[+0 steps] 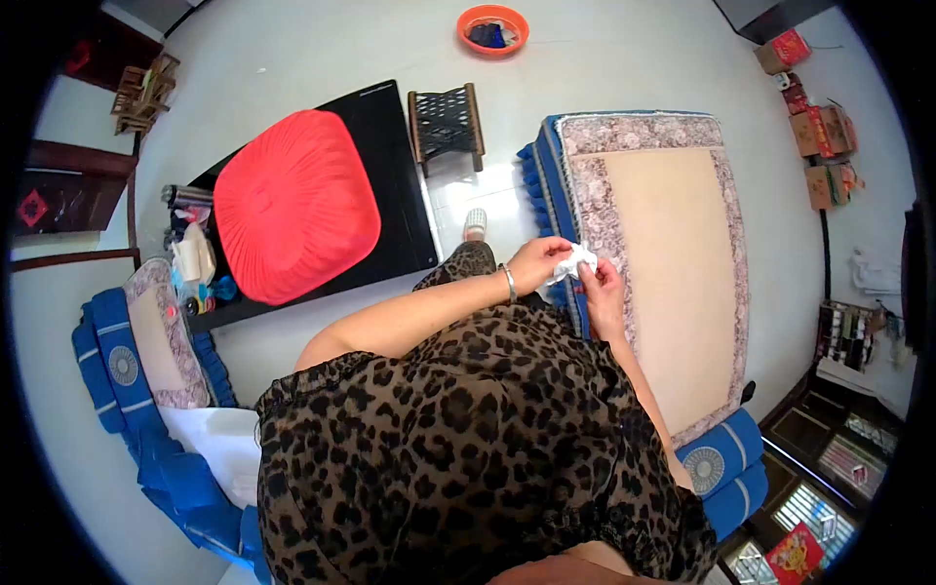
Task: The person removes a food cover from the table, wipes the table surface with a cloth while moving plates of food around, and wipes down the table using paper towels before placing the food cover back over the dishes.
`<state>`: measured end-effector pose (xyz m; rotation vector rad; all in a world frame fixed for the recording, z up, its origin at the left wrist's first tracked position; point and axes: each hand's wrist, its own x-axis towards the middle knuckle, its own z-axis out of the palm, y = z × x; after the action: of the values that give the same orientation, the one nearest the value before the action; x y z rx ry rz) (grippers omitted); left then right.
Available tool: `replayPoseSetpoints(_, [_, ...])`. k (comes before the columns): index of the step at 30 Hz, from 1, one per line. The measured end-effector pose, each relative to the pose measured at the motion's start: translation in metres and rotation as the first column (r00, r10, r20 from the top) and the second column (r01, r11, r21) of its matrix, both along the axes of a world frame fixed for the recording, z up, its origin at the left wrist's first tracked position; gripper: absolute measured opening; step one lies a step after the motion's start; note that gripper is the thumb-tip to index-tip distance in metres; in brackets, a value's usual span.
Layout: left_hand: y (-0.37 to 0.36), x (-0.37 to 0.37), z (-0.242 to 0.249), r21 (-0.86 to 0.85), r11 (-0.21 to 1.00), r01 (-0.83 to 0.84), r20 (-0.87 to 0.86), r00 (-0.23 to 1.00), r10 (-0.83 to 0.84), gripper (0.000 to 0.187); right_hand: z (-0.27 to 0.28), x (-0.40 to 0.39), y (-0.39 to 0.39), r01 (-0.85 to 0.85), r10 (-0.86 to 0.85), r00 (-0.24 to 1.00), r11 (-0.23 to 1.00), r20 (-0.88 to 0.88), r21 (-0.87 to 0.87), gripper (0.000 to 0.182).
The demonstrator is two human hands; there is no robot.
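In front of my body, a small crumpled white piece (577, 261), tissue or thin cloth, is pinched between both hands. My left hand (539, 265), with a bracelet at the wrist, is closed on its left side. On the other side, the fingers of my right hand (604, 291) are closed on it too. Part of the white piece hangs down between the hands. Just to the right lies a long sofa seat (675, 263) with a beige, flower-edged cover, close beside my right hand.
A black table (398, 205) on the left bears a red pleated cover (297, 205) and small items. A folding stool (447, 125) stands beyond it, and an orange basin (462, 41) with cloth sits farther off. Boxes (821, 132) line the right wall.
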<state>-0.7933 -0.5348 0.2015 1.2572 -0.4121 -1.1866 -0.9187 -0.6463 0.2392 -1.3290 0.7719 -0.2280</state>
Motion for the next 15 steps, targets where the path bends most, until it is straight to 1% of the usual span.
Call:
replayPoseSetpoints(2, [-0.023, 0.017, 0.0, -0.018, 0.997, 0.07, 0.007, 0.997, -0.07, 0.035, -0.011, 0.011, -0.025, 0.013, -0.015, 1.0, 0.997, -0.024, -0.069, 0.018])
replayPoseSetpoints(3, [-0.033, 0.027, 0.003, -0.077, 0.993, 0.086, -0.001, 0.996, -0.086, 0.035, -0.014, 0.021, -0.037, 0.01, -0.011, 1.0, 0.999, -0.019, -0.052, 0.017])
replayPoseSetpoints(4, [-0.044, 0.04, 0.0, -0.084, 0.993, 0.086, -0.014, 0.996, -0.087, 0.033, -0.016, 0.035, -0.049, 0.004, -0.006, 0.999, 0.999, -0.034, -0.035, 0.017])
replayPoseSetpoints(6, [-0.062, 0.071, -0.018, -0.037, 0.996, 0.08, 0.012, 0.997, -0.08, 0.031, -0.019, 0.069, -0.065, -0.026, 0.026, 0.998, 1.0, -0.048, 0.004, 0.017])
replayPoseSetpoints(7, [-0.071, 0.09, -0.026, -0.001, 0.998, 0.066, 0.125, 0.99, -0.066, 0.029, -0.022, 0.088, -0.072, -0.05, 0.05, 0.998, 0.999, -0.033, -0.009, 0.018])
replayPoseSetpoints(8, [-0.079, 0.109, -0.032, -0.004, 0.999, 0.054, 0.135, 0.989, -0.053, 0.028, -0.024, 0.108, -0.08, -0.052, 0.054, 0.997, 0.998, -0.048, 0.031, 0.018])
replayPoseSetpoints(10, [-0.092, 0.154, -0.02, 0.05, 0.998, 0.039, 0.119, 0.992, -0.045, 0.03, -0.029, 0.153, -0.099, -0.062, 0.072, 0.994, 0.991, -0.083, 0.116, 0.019])
replayPoseSetpoints(11, [-0.103, 0.175, -0.026, 0.028, 1.0, 0.002, 0.042, 0.999, -0.003, 0.031, -0.035, 0.176, -0.115, -0.095, 0.11, 0.992, 0.973, -0.061, 0.212, 0.019])
replayPoseSetpoints(12, [-0.113, 0.192, -0.032, -0.033, 0.998, -0.054, -0.026, 0.998, 0.053, 0.032, -0.039, 0.194, -0.129, -0.122, 0.141, 0.988, 0.958, -0.056, 0.259, 0.018])
replayPoseSetpoints(14, [-0.127, 0.236, -0.021, -0.054, 0.992, -0.111, -0.034, 0.993, 0.109, 0.032, 0.002, 0.251, -0.138, -0.163, 0.195, 0.974, 0.956, -0.114, 0.243, 0.018])
replayPoseSetpoints(15, [-0.132, 0.257, -0.016, -0.067, 0.988, -0.136, -0.035, 0.99, 0.134, 0.032, 0.008, 0.27, -0.145, -0.173, 0.199, 0.975, 0.961, -0.103, 0.217, 0.018])
